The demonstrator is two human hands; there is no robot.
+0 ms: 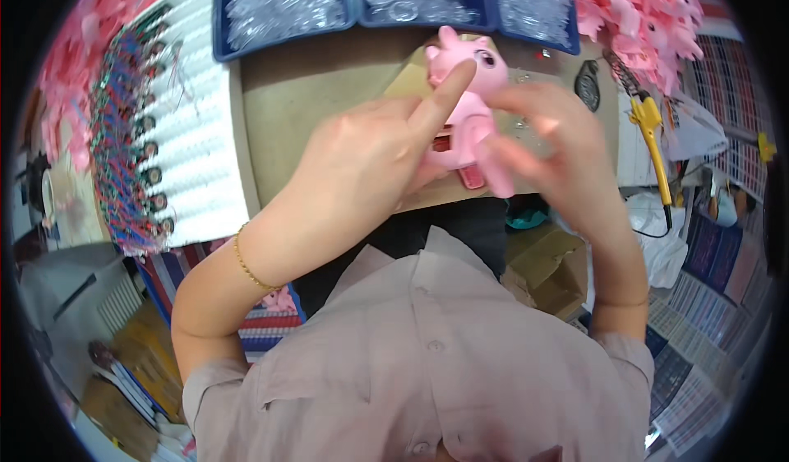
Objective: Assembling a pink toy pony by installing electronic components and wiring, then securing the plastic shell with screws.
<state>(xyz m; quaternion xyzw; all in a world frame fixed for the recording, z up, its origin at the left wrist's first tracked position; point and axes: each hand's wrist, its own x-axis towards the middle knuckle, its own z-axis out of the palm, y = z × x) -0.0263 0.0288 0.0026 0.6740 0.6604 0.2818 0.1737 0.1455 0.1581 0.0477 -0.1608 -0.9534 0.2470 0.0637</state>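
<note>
Right now the person holds a pink toy animal [465, 113] in both hands, above a brown cardboard sheet [329, 84] on the work table. The left hand [362, 158] is closed around the toy's back side, with the forefinger stretched up against the head, probably to keep it steady. The right hand [555, 145] grips the toy's front and leg with bent fingers, so the body is turned toward the person's face and the red part on its belly can be seen.

Behind the toy, at the far edge of the cardboard, stand blue trays [353, 2] full of small clear plastic parts. Left of the toy lies a white corrugated board [201, 133] with a row of coloured wires [127, 133] along its side. Right of the toy lies a yellow-handled tool [653, 133] with a cable, and heaps of pink pieces [649, 10] sit beyond it. Nothing stands between the hands and the toy; the hands themselves cover much of it.
</note>
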